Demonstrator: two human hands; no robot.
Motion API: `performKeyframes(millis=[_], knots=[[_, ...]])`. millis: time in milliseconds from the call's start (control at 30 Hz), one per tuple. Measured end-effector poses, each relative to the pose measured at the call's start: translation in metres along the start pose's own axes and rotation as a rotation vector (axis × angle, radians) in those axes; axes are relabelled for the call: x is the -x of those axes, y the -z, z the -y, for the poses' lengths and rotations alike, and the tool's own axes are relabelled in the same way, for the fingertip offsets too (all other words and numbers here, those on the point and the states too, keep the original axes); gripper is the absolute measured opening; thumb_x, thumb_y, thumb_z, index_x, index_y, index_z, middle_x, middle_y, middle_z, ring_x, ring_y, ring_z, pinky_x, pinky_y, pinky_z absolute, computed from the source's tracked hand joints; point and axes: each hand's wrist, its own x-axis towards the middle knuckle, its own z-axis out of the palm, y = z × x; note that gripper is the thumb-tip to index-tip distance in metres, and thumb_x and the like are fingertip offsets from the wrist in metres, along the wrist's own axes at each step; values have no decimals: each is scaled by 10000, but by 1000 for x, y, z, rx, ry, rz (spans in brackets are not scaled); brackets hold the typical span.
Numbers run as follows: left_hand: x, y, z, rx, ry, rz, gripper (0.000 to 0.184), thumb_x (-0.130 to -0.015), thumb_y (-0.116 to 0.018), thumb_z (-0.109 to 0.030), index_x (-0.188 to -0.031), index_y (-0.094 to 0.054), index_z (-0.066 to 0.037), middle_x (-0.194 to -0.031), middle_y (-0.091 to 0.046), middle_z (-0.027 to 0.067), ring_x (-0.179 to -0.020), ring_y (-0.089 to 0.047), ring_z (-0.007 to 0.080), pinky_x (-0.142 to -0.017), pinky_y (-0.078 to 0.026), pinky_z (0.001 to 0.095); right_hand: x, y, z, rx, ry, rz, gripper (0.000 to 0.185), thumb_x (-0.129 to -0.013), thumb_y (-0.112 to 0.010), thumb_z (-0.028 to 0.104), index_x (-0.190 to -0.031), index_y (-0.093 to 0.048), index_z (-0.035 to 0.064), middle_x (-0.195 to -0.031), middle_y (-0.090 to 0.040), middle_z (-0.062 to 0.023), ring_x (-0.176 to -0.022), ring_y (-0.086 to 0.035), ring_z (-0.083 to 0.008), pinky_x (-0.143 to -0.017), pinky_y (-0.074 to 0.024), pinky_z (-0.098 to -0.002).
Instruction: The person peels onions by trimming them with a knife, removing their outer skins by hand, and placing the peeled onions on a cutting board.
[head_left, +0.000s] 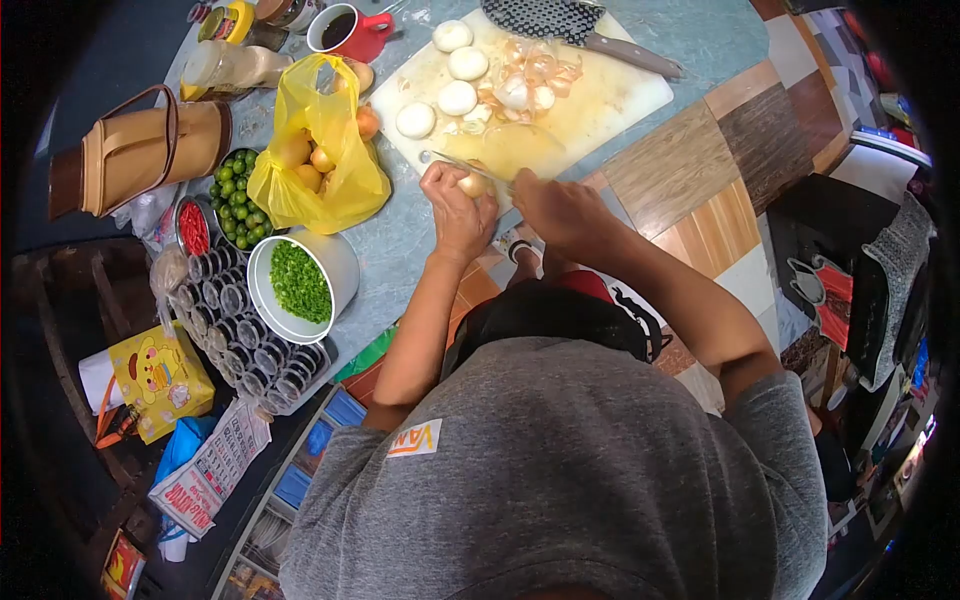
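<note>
My left hand (462, 218) is closed around an onion (473, 186) at the near edge of the white cutting board (615, 105). In my right hand (562, 212) is a small knife (458, 162), its blade lying across the top of the onion; the fingers hide most of its handle. Several peeled white onions (457, 98) sit on the board's left side. Beside them is a heap of papery onion skins (540, 72). A cleaver (632, 54) with a dimpled dark blade rests along the board's far edge.
Left of the board stand a yellow plastic bag (345, 200) of onions and a white tub (345, 265) of chopped greens. Farther left are small green citrus fruits (238, 205), red chilies (193, 228), lidded cups (235, 325) and a brown jug (150, 155). A red mug (368, 38) holds dark liquid.
</note>
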Motion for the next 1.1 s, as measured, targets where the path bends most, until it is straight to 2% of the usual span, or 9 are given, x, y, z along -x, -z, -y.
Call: performKeyframes(millis=[100,200,300,400,633,800,900,1033,1100], knots=[[0,-1,-1,51,33,7,434,-811,-602,-103,-1131,-321,-15,-1102,-330,246,-1068,-318,375,-961,-278,496,3,2,1,26,-27,13,105,-850,-478,91,-876,-462,-10,-683,-618,-238,-681,-649,-397,-586,-513,-475],[-2,0,-3,67,38,-9,436,-802,-624,-110,-1123,-345,-14,-1114,-331,245,-1085,-319,381,-954,-291,496,-16,-13,-11,69,7,20,110,-874,-470,105,-878,-459,-4,-684,-618,-234,-681,-647,-390,-593,-508,-473],[-11,18,-13,-108,4,32,466,-764,-686,-128,-1106,-394,-7,-1111,-408,224,-1063,-398,357,-923,-343,460,-12,-22,-16,114,-19,-22,167,-902,-484,166,-878,-455,3,-680,-619,-217,-669,-642,-385,-587,-503,-471],[-20,42,-18,-156,98,160,498,-714,-743,-134,-1088,-440,-5,-1083,-498,186,-996,-488,328,-865,-406,405,-9,-26,-21,125,10,-42,212,-917,-492,218,-891,-446,13,-687,-620,-201,-662,-637,-384,-580,-500,-472],[-26,44,-29,175,370,-34,506,-696,-728,-97,-1102,-443,2,-1067,-529,161,-964,-544,280,-863,-443,350,-9,-19,-14,110,-34,18,225,-924,-491,231,-931,-430,15,-748,-623,-214,-733,-625,-407,-637,-488,-496],[-23,53,-28,55,169,-127,624,-640,-727,-35,-1206,-465,-25,-1103,-414,159,-1008,-497,309,-900,-428,368,-14,-15,-12,96,-142,105,261,-919,-501,251,-954,-445,-2,-808,-629,-243,-779,-615,-431,-679,-476,-509],[-26,52,-30,218,120,-109,615,-656,-762,-52,-1216,-508,-61,-1089,-403,158,-1024,-484,308,-918,-412,369,-18,-10,-13,83,-185,88,286,-919,-507,265,-962,-452,-12,-822,-628,-261,-786,-610,-443,-683,-470,-513],[-24,34,-19,222,23,-144,564,-676,-781,-83,-1182,-533,-71,-1147,-469,149,-1063,-488,309,-929,-413,379,-10,13,-1,90,-174,-8,303,-919,-515,275,-960,-448,-18,-803,-622,-276,-771,-605,-450,-668,-464,-518],[-17,27,-11,220,78,-138,528,-671,-789,-104,-1128,-530,-60,-1135,-506,151,-1079,-481,329,-935,-410,403,-5,20,1,103,-183,-41,297,-917,-519,267,-959,-444,-18,-786,-618,-279,-751,-602,-453,-647,-463,-517]])
